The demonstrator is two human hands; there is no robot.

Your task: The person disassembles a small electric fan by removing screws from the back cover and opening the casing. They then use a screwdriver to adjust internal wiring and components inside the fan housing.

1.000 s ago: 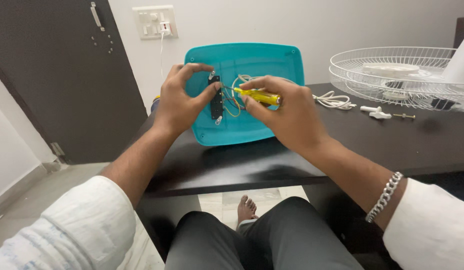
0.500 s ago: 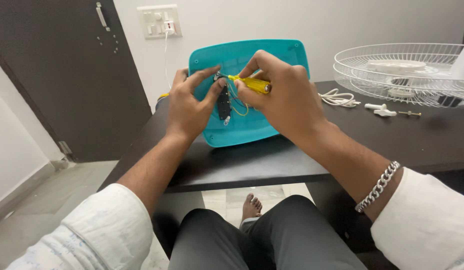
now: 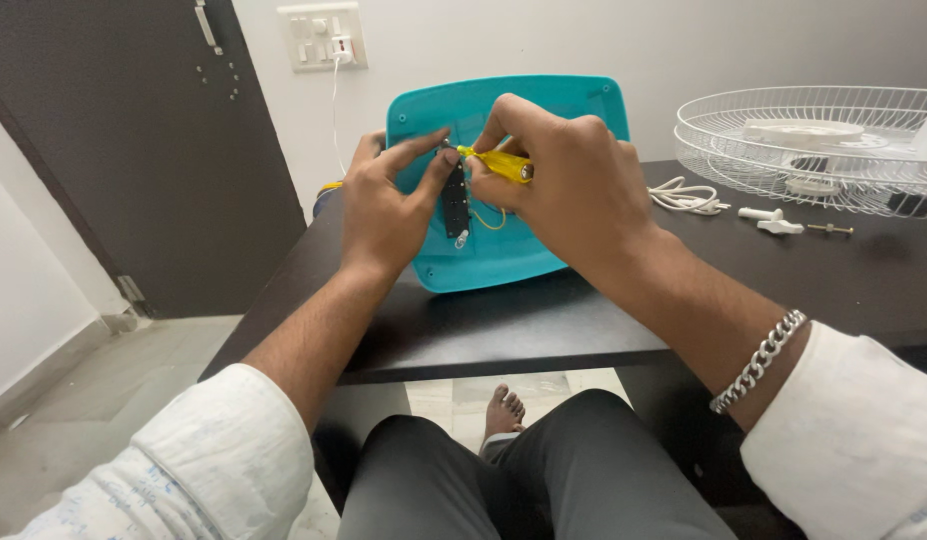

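At a dark table (image 3: 544, 330), I work on a teal plastic panel (image 3: 544, 110) propped on its lower edge, tilted toward me. My left hand (image 3: 384, 210) is wrapped around the panel's left side, fingers pinching a small black component strip (image 3: 456, 205) against the teal face; thumb presses near its top. My right hand (image 3: 574, 190) grips a yellow-handled screwdriver (image 3: 502, 163), fist closed round the handle, tip aimed left at the strip's upper end. Can't see the tip itself; it's hidden behind my fingers.

Progress, as I judge it: mid-job. The strip sits on the panel w/ thin yellow wires (image 3: 494, 220) looping loose below it, so the wiring isn't tidied away. Whether the fastener at the top is going in or coming out, can't tell. The lower end of the strip shows a small metal bit, state unclear.

Elsewhere on the table, well to my right: a white wire fan guard (image 3: 814, 140), a coiled white cord (image 3: 689, 197), a small white plastic knob and a screw (image 3: 796, 225), all apart from the panel. So the fan's other pieces lie separate, unassembled. A wall switch plate (image 3: 322, 35) behind, w/ a white cable hanging down.
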